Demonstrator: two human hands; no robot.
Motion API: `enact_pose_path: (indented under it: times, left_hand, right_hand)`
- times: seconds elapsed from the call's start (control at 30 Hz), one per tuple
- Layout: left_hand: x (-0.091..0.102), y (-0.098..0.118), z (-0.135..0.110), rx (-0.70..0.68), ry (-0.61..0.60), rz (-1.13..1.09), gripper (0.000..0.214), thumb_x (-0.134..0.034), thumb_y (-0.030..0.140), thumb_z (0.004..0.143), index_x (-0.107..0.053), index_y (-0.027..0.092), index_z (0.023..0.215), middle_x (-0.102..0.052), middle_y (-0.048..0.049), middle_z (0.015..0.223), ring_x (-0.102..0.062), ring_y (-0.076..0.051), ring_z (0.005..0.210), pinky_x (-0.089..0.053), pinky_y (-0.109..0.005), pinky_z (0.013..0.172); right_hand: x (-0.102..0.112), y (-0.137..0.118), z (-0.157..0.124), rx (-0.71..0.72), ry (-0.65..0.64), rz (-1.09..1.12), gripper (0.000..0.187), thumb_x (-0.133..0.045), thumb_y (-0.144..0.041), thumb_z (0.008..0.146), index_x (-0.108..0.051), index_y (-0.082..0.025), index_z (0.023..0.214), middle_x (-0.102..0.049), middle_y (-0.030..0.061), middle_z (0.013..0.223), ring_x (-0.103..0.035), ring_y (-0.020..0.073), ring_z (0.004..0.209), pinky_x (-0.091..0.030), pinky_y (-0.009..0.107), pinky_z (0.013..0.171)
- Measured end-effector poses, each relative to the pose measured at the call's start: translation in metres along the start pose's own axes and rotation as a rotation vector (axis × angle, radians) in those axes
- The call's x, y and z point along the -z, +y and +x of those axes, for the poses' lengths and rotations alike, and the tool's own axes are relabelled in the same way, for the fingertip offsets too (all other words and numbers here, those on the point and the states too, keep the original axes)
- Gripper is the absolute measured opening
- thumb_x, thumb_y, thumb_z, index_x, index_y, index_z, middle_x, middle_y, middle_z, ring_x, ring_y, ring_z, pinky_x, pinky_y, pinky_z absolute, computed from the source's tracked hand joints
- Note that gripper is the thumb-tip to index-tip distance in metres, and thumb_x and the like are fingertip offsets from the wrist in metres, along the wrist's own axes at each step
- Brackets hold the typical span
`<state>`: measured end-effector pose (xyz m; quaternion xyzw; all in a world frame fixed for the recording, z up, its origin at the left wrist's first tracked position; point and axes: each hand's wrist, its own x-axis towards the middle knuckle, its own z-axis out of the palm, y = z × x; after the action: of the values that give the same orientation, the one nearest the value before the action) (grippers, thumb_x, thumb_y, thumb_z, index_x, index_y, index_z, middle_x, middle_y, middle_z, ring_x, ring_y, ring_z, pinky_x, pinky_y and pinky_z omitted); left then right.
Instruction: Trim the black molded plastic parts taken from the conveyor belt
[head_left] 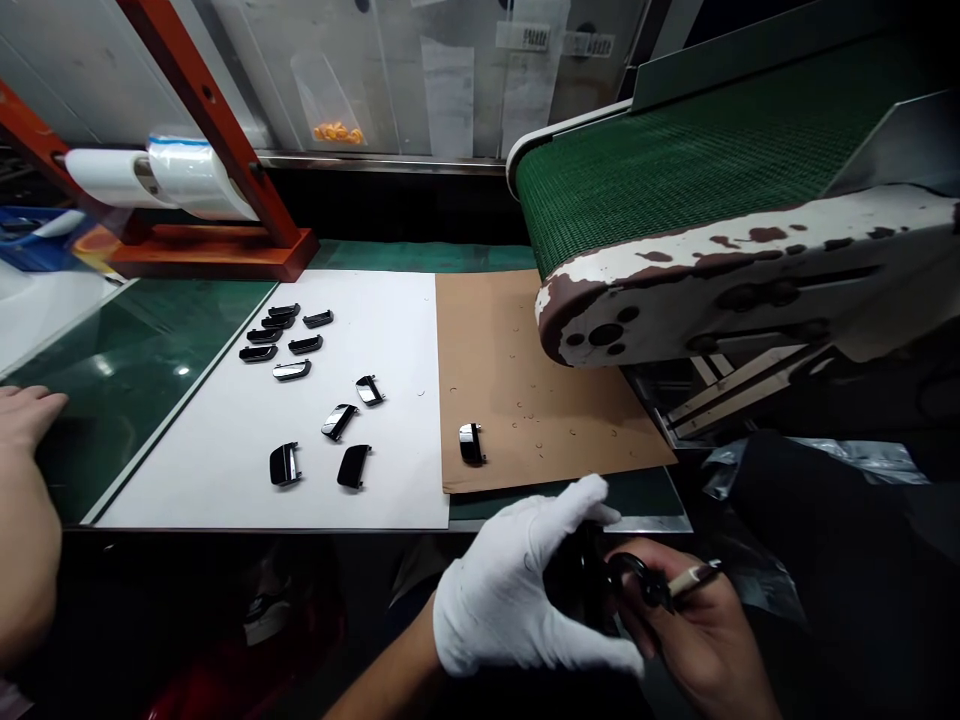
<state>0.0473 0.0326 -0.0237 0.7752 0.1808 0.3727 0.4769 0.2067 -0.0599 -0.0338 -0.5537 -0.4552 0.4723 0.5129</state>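
Observation:
My left hand (pixel 525 590), in a white glove, curls its fingers and thumb around a glossy black plastic part (pixel 585 570) just off the table's front edge. Much of that part lies in shadow and behind the glove. Close against it is my right hand (pixel 694 630), bare, closed on a slim pen-like tool (pixel 694 578) whose beige and dark end sticks out past the fingers. The tool's working tip is hidden. On the brown cardboard (pixel 555 400) in front of my hands lies a single small black glossy piece (pixel 471 444), with several thin curled shavings scattered around it.
Several similar black pieces (pixel 291 370) lie on a white sheet (pixel 225 450) to the left. A green conveyor belt (pixel 675 170) overhangs the right side. An orange stand (pixel 217 250) holds film rolls (pixel 191 180). Another person's arm (pixel 22 520) rests at the far left.

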Motion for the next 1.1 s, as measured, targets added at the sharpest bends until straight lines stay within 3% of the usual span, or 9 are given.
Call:
enact_pose_path:
  times: [0.23, 0.33, 0.43, 0.5, 0.6, 0.7, 0.83, 0.93, 1.1]
  left_hand:
    - [0.000, 0.002, -0.004, 0.041, 0.006, 0.058, 0.103, -0.088, 0.041, 0.058, -0.030, 0.028, 0.143, -0.067, -0.0053, 0.114, -0.068, -0.021, 0.098, -0.053, -0.029, 0.088]
    - [-0.001, 0.001, -0.004, 0.060, 0.049, 0.128, 0.103, -0.089, 0.035, 0.057, -0.030, 0.027, 0.142, -0.068, -0.0042, 0.112, -0.069, -0.020, 0.094, -0.053, -0.027, 0.086]
    - [0.001, -0.004, -0.006, 0.072, 0.072, 0.266, 0.094, -0.084, 0.038, 0.066, -0.031, 0.023, 0.141, -0.067, -0.0068, 0.110, -0.068, -0.021, 0.092, -0.055, -0.030, 0.083]
    - [0.002, -0.008, -0.008, 0.061, 0.061, 0.375, 0.090, -0.081, 0.040, 0.070, -0.030, 0.021, 0.141, -0.067, -0.0092, 0.110, -0.068, -0.023, 0.091, -0.056, -0.033, 0.082]
    - [0.002, -0.014, -0.011, -0.002, 0.031, 0.480, 0.081, -0.076, 0.034, 0.075, -0.031, 0.017, 0.140, -0.068, -0.0115, 0.109, -0.068, -0.024, 0.090, -0.056, -0.036, 0.081]
    - [0.001, -0.018, -0.016, -0.103, 0.077, 0.523, 0.069, -0.070, 0.029, 0.079, -0.035, 0.014, 0.138, -0.069, -0.0123, 0.108, -0.068, -0.024, 0.093, -0.056, -0.036, 0.083]
    - [0.001, -0.022, -0.026, -0.205, 0.108, 0.555, 0.062, -0.067, 0.029, 0.082, -0.039, 0.015, 0.135, -0.070, -0.0126, 0.110, -0.066, -0.026, 0.104, -0.053, -0.040, 0.095]
    - [-0.002, -0.026, -0.038, -0.272, 0.084, 0.559, 0.060, -0.063, 0.032, 0.087, -0.037, 0.013, 0.137, -0.070, -0.0140, 0.113, -0.067, -0.024, 0.107, -0.049, -0.040, 0.102]
    - [-0.021, -0.037, -0.061, -0.232, 0.158, 0.538, 0.073, -0.068, 0.041, 0.082, -0.034, 0.015, 0.142, -0.071, -0.0153, 0.110, -0.066, -0.029, 0.109, -0.053, -0.042, 0.097]
  right_hand:
    - [-0.004, -0.003, 0.001, -0.042, 0.009, -0.013, 0.031, -0.058, -0.041, 0.090, -0.063, -0.019, 0.068, -0.047, -0.0044, 0.045, -0.038, 0.0082, 0.037, -0.024, 0.023, 0.038]
    - [-0.007, -0.008, 0.000, -0.089, 0.186, -0.081, 0.027, -0.059, -0.043, 0.089, -0.070, -0.019, 0.092, -0.047, -0.0058, 0.040, -0.040, 0.0092, 0.035, -0.030, 0.023, 0.039]
    - [-0.006, -0.012, -0.001, -0.100, 0.326, -0.085, 0.033, -0.056, -0.045, 0.090, -0.070, -0.019, 0.105, -0.063, -0.0002, 0.051, -0.045, 0.0098, 0.035, -0.037, 0.024, 0.040]
    - [-0.005, -0.012, -0.001, -0.097, 0.297, -0.064, 0.034, -0.057, -0.047, 0.089, -0.071, -0.020, 0.103, -0.065, 0.0016, 0.050, -0.057, 0.0150, 0.043, -0.045, 0.026, 0.045]
    - [-0.004, -0.013, 0.002, -0.178, 0.257, -0.118, 0.036, -0.067, -0.048, 0.082, -0.072, -0.020, 0.104, -0.051, -0.0048, 0.035, -0.063, 0.0190, 0.051, -0.052, 0.030, 0.063]
    - [-0.006, -0.015, 0.005, -0.299, 0.233, -0.158, 0.043, -0.069, -0.052, 0.079, -0.071, -0.018, 0.104, -0.052, -0.0050, 0.036, -0.059, 0.0159, 0.047, -0.048, 0.027, 0.056]
    - [-0.007, -0.015, 0.004, -0.439, 0.115, -0.102, 0.054, -0.065, -0.062, 0.077, -0.072, -0.014, 0.099, -0.069, 0.0052, 0.058, -0.041, 0.0065, 0.032, -0.029, 0.023, 0.038]
    - [-0.005, -0.008, 0.000, -0.470, 0.085, -0.054, 0.056, -0.066, -0.064, 0.074, -0.072, -0.012, 0.094, -0.070, 0.0073, 0.058, -0.037, 0.0050, 0.032, -0.025, 0.022, 0.041]
    - [0.001, 0.015, -0.007, -0.513, 0.038, 0.160, 0.042, -0.071, -0.054, 0.077, -0.072, -0.014, 0.090, -0.073, 0.0094, 0.066, -0.028, 0.0011, 0.034, -0.018, 0.020, 0.042]
